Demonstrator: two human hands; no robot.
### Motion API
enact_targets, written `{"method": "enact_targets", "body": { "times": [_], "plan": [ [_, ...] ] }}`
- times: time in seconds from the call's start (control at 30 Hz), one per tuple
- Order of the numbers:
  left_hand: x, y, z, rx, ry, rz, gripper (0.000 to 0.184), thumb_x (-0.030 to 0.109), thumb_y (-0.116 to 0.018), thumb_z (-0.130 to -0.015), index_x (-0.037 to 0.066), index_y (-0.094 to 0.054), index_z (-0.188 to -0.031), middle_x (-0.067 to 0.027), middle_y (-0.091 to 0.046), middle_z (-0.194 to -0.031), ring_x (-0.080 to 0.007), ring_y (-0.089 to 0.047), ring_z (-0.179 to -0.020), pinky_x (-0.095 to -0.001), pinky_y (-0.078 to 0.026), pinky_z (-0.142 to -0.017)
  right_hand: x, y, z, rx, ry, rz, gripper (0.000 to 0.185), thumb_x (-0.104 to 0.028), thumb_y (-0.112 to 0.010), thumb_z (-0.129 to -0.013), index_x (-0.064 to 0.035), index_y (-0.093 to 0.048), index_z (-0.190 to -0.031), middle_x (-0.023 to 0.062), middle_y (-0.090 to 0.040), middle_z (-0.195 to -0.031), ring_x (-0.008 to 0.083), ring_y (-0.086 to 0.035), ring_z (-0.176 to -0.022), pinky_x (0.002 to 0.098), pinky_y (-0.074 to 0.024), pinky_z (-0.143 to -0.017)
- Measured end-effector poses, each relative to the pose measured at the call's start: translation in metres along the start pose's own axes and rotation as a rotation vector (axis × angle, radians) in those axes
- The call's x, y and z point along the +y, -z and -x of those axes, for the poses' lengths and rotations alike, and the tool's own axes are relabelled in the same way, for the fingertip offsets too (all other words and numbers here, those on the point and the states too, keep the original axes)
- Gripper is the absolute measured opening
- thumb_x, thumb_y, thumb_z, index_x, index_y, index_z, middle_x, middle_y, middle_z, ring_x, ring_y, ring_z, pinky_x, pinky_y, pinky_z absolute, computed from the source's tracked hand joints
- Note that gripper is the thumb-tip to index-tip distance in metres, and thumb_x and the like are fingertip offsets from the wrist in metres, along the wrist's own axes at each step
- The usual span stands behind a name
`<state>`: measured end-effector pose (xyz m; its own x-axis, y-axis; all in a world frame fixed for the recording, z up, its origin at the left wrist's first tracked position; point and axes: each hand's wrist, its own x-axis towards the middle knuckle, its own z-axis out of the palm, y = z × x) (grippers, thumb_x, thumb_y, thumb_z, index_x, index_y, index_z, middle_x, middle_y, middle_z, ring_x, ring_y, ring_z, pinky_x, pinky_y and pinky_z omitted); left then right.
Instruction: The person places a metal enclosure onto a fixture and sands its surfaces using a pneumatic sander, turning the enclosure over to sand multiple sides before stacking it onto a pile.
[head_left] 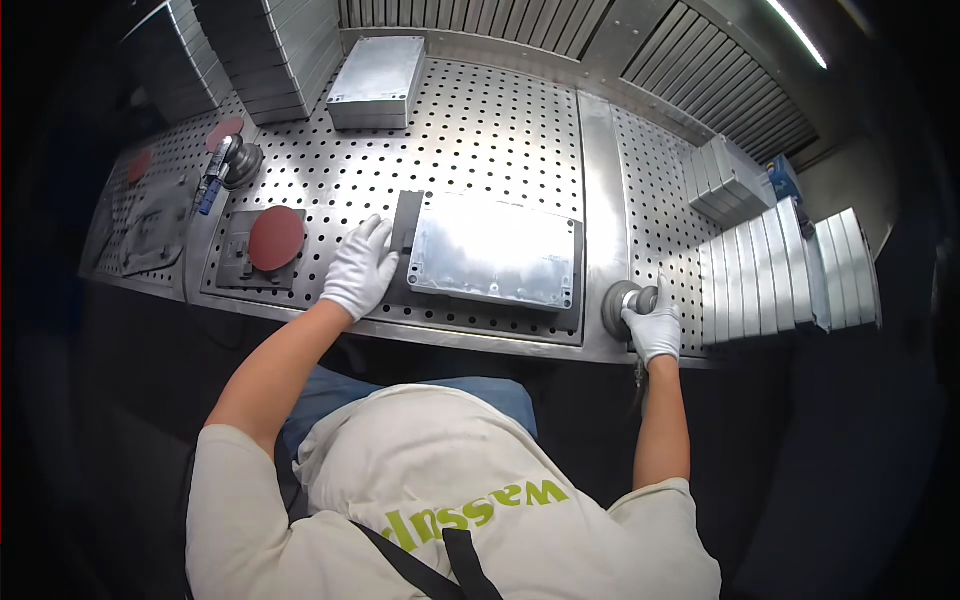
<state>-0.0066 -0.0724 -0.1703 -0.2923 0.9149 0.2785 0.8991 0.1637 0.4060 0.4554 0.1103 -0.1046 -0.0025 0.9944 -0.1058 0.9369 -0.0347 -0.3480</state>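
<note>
My left hand [358, 270], in a white glove, lies flat with its fingers stretched out, beside the left edge of a dark plate [408, 215]. On that plate rests a shiny grey metal box [492, 250] with screw holes in its corners. My right hand [656, 332], gloved too, is wrapped around a round pneumatic sander [618, 310] at the front edge of the bench, right of the box. The sander's disc is turned to the left, and a hose hangs below it. Left of my left hand, a red sanding disc [276, 239] sits on a dark fixture plate [235, 262].
A second sander [240, 163] stands at the left of the perforated steel bench [490, 110]. Tall stacks of metal boxes [280, 60] rise at back left, near one lying box pair [377, 80]. Several boxes [760, 270] stand in rows at right, with a blue object [784, 178] behind.
</note>
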Motion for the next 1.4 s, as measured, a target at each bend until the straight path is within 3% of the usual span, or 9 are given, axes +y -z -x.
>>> {"method": "enact_targets", "body": {
  "times": [0.13,0.27,0.47,0.77,0.97,1.1,1.17,1.3,1.4],
  "plan": [
    [0.05,0.002,-0.064,-0.137,0.075,0.12,0.06,0.03,-0.064,-0.097,0.002,-0.052,-0.149,-0.0216,-0.051,-0.155,-0.038,-0.054,-0.138,-0.0443,-0.042,-0.118,0.005,-0.011,-0.017,-0.001,0.059,-0.008,0.104,-0.029,-0.087,-0.076,-0.0197,-0.032,-0.164,0.0318,-0.055,-0.143,0.0458,-0.061,-0.128,0.0476,-0.0492,-0.112],
    [0.064,-0.02,-0.099,-0.222,-0.056,-0.087,0.059,0.042,-0.058,-0.099,0.006,-0.056,-0.145,-0.0176,-0.058,-0.147,-0.0358,-0.054,-0.137,-0.0463,-0.043,-0.116,0.004,-0.014,-0.021,0.026,0.062,0.023,0.099,-0.032,-0.084,-0.08,-0.0213,-0.032,-0.164,0.0293,-0.054,-0.143,0.0458,-0.06,-0.129,0.0491,-0.0494,-0.11],
    [0.085,-0.004,-0.125,-0.444,0.15,-0.107,0.056,0.047,-0.057,-0.098,0.01,-0.063,-0.14,-0.0199,-0.062,-0.138,-0.0371,-0.058,-0.132,-0.0459,-0.047,-0.112,0.001,-0.018,-0.027,0.123,0.09,-0.039,0.093,-0.033,-0.084,-0.082,-0.0212,-0.035,-0.161,0.0255,-0.052,-0.146,0.0442,-0.06,-0.128,0.0482,-0.0497,-0.11],
    [0.105,0.047,-0.112,-0.174,-0.04,-0.102,0.032,0.036,-0.072,-0.092,0.006,-0.075,-0.1,-0.0171,-0.067,-0.105,-0.0354,-0.065,-0.106,-0.0453,-0.054,-0.093,-0.004,-0.011,-0.046,0.019,0.179,-0.021,0.096,-0.033,-0.086,-0.08,-0.017,-0.038,-0.161,0.0206,-0.055,-0.146,0.039,-0.061,-0.129,0.0452,-0.0517,-0.109],
    [0.097,0.065,-0.062,0.044,-0.282,0.232,0.024,0.024,-0.08,-0.085,0.005,-0.074,-0.098,-0.0157,-0.066,-0.101,-0.0343,-0.066,-0.098,-0.0436,-0.055,-0.089,0.007,-0.011,-0.088,0.062,0.248,0.001,0.097,-0.032,-0.091,-0.075,-0.016,-0.044,-0.158,0.0233,-0.054,-0.145,0.0413,-0.057,-0.133,0.0461,-0.0494,-0.112],
    [0.122,0.115,-0.053,-0.33,-0.357,0.088,0.046,0.027,-0.082,-0.083,0.005,-0.066,-0.12,-0.0124,-0.067,-0.099,-0.0357,-0.067,-0.093,-0.0463,-0.054,-0.082,-0.005,-0.003,-0.089,0.111,0.282,0.297,0.095,-0.045,-0.088,-0.076,-0.029,-0.043,-0.159,0.0196,-0.042,-0.159,0.0394,-0.054,-0.138,0.048,-0.0474,-0.115],
    [0.119,0.114,-0.035,-0.338,-0.471,-0.007,0.071,0.035,-0.084,-0.082,0.007,-0.055,-0.141,-0.0121,-0.067,-0.098,-0.0359,-0.067,-0.088,-0.0473,-0.053,-0.078,-0.018,-0.001,-0.072,0.197,0.309,0.28,0.086,-0.042,-0.085,-0.081,-0.0248,-0.047,-0.157,0.0212,-0.042,-0.159,0.0422,-0.048,-0.143,0.0476,-0.0416,-0.119],
    [0.109,0.108,-0.016,-0.382,-0.557,0.012,0.077,0.037,-0.085,-0.082,0.008,-0.054,-0.146,-0.0119,-0.064,-0.095,-0.0349,-0.066,-0.085,-0.0476,-0.051,-0.078,-0.027,-0.014,-0.045,0.351,0.339,-0.096,0.072,-0.026,-0.078,-0.091,-0.0078,-0.048,-0.154,0.0253,-0.045,-0.153,0.0441,-0.049,-0.14,0.0474,-0.0432,-0.117],
    [0.111,0.116,-0.017,-0.361,-0.549,0.078,0.081,0.035,-0.086,-0.081,0.008,-0.052,-0.149,-0.0128,-0.064,-0.097,-0.0358,-0.063,-0.09,-0.0478,-0.049,-0.081,-0.021,-0.031,-0.034,0.432,0.279,-0.312,0.064,-0.023,-0.074,-0.096,-0.0023,-0.049,-0.152,0.0215,-0.053,-0.146,0.0356,-0.056,-0.131,0.0431,-0.047,-0.111]
  ]
}}
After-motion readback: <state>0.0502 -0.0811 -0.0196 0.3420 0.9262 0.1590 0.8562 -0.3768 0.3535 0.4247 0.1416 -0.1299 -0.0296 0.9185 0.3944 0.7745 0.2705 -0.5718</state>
